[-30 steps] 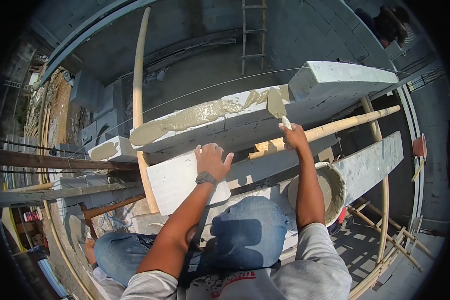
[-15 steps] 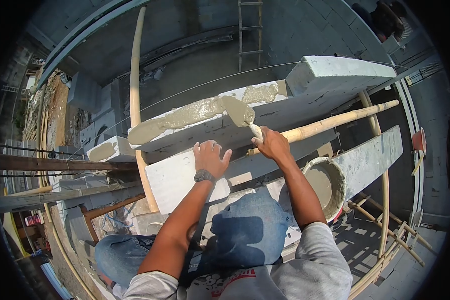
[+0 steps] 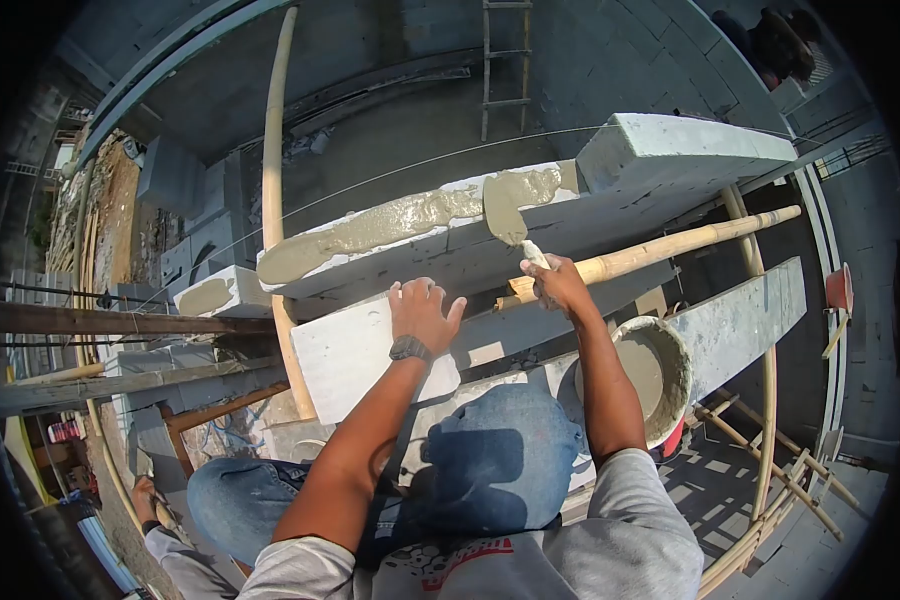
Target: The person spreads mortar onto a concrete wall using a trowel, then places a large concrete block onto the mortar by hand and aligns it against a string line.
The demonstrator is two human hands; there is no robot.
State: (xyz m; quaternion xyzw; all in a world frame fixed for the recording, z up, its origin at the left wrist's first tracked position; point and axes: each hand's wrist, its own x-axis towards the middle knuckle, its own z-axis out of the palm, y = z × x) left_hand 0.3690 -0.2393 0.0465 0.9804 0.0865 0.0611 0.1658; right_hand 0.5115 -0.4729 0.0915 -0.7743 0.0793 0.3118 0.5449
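Note:
My right hand (image 3: 558,284) grips the handle of a trowel (image 3: 506,212), its blade coated in grey mortar. The blade touches the front edge of a block wall (image 3: 450,240), whose top carries a long, uneven bed of wet mortar (image 3: 380,228). Bare white block shows along parts of that edge. My left hand (image 3: 422,315) lies with fingers spread on a loose white block (image 3: 345,355) in front of the wall; a watch is on that wrist. A bucket of mortar (image 3: 660,385) stands beside my right forearm.
A laid block (image 3: 690,150) rises at the wall's right end. A taut string (image 3: 370,180) runs above the wall. Bamboo poles (image 3: 660,248) cross in front and at the left. A ladder (image 3: 506,60) leans beyond. Another person's sleeved arm (image 3: 185,555) shows lower left.
My right hand has moved the trowel to the right along the wall's front edge. My left hand stays on the block. Another person's arm has come into view at lower left.

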